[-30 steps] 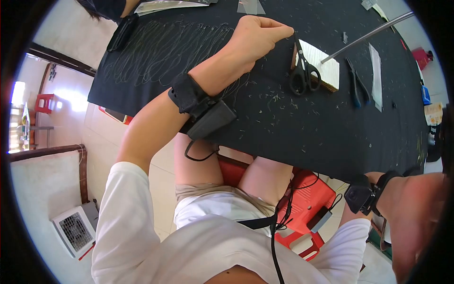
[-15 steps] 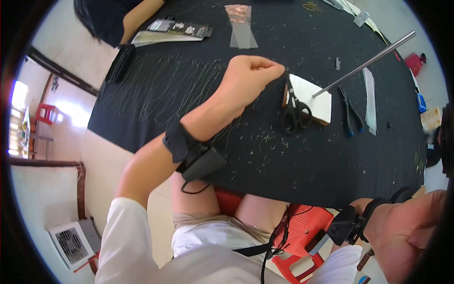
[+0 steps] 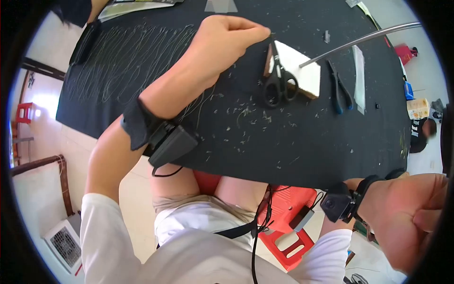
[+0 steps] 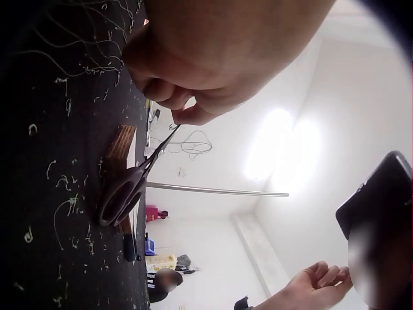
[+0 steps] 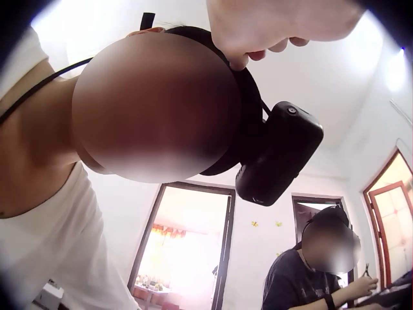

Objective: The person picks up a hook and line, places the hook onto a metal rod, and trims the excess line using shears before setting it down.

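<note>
While black-handled metal scissors (image 3: 279,73) leaned against a white-topped brown block (image 3: 308,81), perhaps for quick reach, the left hand (image 3: 229,39) pinched narrowly, the right hand (image 3: 407,215) curled, contents of both indiscernible.

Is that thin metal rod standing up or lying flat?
Standing: the left wrist view shows the metal rod jutting away from the black tabletop, and the head view shows its lower end meeting the white-topped block.
</note>
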A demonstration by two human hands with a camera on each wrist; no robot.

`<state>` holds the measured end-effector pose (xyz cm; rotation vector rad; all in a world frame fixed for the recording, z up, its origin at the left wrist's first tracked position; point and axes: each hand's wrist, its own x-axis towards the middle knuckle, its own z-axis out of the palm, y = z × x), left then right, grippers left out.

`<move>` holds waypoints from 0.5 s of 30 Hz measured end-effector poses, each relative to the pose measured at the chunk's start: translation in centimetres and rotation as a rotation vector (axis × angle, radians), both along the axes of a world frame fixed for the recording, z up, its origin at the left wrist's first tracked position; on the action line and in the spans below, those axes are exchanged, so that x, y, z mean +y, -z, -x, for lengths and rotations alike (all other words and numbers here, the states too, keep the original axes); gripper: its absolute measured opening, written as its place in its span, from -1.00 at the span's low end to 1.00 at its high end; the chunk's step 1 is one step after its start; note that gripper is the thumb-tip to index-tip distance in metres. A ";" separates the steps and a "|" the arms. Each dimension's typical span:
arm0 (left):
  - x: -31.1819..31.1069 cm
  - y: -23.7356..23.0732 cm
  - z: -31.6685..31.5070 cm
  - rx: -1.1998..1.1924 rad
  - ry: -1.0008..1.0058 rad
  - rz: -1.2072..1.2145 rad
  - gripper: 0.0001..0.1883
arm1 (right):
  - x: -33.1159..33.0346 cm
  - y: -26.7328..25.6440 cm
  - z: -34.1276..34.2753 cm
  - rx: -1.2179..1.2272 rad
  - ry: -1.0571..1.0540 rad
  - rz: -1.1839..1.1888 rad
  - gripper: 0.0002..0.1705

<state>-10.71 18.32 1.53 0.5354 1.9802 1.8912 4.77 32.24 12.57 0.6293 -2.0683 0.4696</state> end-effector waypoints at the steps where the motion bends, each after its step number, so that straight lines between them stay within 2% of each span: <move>1: -0.1 0.0 -0.1 0.008 0.000 -0.007 -0.66 | 0.2 0.1 -0.2 -0.010 0.002 0.004 -0.71; 4: 0.1 0.1 0.0 -0.002 -0.008 -0.022 -0.66 | -1.5 0.9 0.5 -0.030 0.024 0.013 -0.74; 8: -0.5 0.0 0.1 0.069 0.054 -0.050 -0.68 | 1.2 1.1 -0.8 -0.062 0.061 0.028 -0.79; 10: -1.1 -2.2 0.3 -0.220 0.273 0.086 -0.46 | 2.2 1.2 -1.3 -0.072 0.078 0.033 -0.81; 11: -2.7 -2.3 1.6 -0.261 0.510 -0.078 -0.42 | 2.3 1.2 -1.6 -0.073 0.090 0.036 -0.82; 12: -2.1 -1.8 1.1 -0.257 0.505 -0.075 -0.42 | 2.8 1.1 -1.0 -0.073 0.097 0.033 -0.84; 14: 0.2 -0.3 -0.1 -0.021 -0.001 -0.068 -0.70 | 1.9 1.3 -0.5 -0.051 0.114 0.024 -0.86; 15: 0.3 -0.1 -0.1 -0.018 -0.024 -0.062 -0.72 | -0.6 1.5 2.0 -0.042 0.125 0.018 -0.87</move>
